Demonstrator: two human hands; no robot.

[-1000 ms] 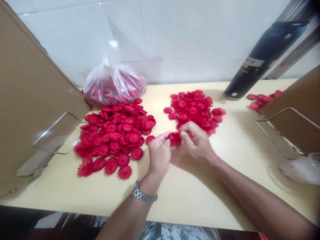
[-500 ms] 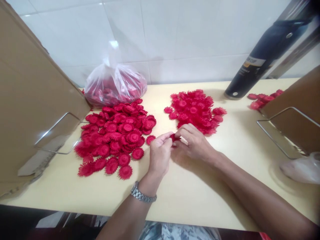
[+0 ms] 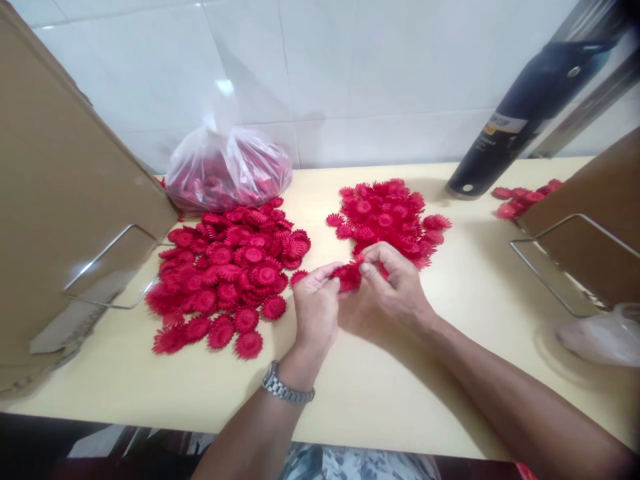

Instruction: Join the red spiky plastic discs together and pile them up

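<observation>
A red piece with a toothed edge (image 3: 346, 277) is pinched between the thumb and fingers of my left hand (image 3: 316, 307). My right hand (image 3: 393, 277) closes its thumb and forefinger on a bit of red material at that piece's right side; whether the two are joined, I cannot tell. Left of my hands lies a large heap of red, round, fringed discs (image 3: 230, 267) that look like small flower heads. Just beyond my right hand is a second pile of brighter red fringed pieces (image 3: 385, 217). A metal watch (image 3: 287, 385) circles my left wrist.
A tied plastic bag (image 3: 230, 170) of red pieces stands behind the left heap. Cardboard boxes flank the table, the left one (image 3: 65, 167) tall, the right one (image 3: 595, 227) with a wire handle. A dark bottle (image 3: 510, 127) and more red discs (image 3: 525, 197) are at back right.
My right hand has drawn slightly away from my left, with red material now showing in its pinch. More of the toothed red piece shows in my left hand.
</observation>
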